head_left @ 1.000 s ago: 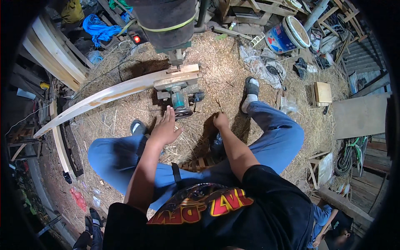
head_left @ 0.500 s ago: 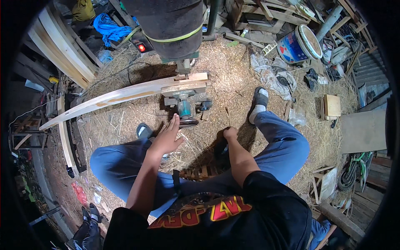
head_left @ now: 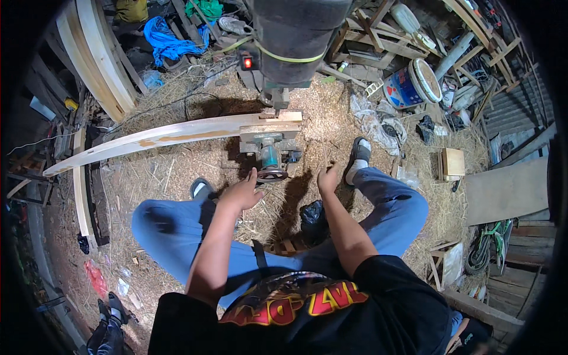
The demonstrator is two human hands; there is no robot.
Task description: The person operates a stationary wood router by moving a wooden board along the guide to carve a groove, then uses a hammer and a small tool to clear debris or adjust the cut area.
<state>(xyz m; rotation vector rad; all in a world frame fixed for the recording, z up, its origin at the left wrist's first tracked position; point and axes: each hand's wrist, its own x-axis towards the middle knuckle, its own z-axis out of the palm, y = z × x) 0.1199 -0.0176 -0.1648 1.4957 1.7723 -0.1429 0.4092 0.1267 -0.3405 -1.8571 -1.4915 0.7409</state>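
My left hand [head_left: 239, 195] has its fingers extended at the left of a metal handwheel [head_left: 273, 176] on a teal machine vice [head_left: 270, 155]. The vice bears a long curved pale timber [head_left: 177, 131], which lies under a tool head [head_left: 276, 95]. Above hangs the machine's dark cylindrical body [head_left: 299, 29] with a yellow band and a lit red switch [head_left: 247, 62]. My right hand [head_left: 327, 177] is right of the wheel, fingers curled round what looks like a thin stick, faint against the shavings. A black bag [head_left: 313, 219] lies between my legs.
Curved boards [head_left: 89, 65] lean at upper left, beside blue tarps [head_left: 165, 41]. Scrap wood [head_left: 378, 41], a paint bucket [head_left: 405, 83], a wooden block [head_left: 452, 165] and a bicycle [head_left: 491, 248] are rightward. Straw and shavings cover the floor. Other people's legs [head_left: 103, 325] show at lower left.
The view has shifted, so the machine sits a little right and lower. My right hand has edged slightly forward beside the wheel. My left hand stays at the wheel.
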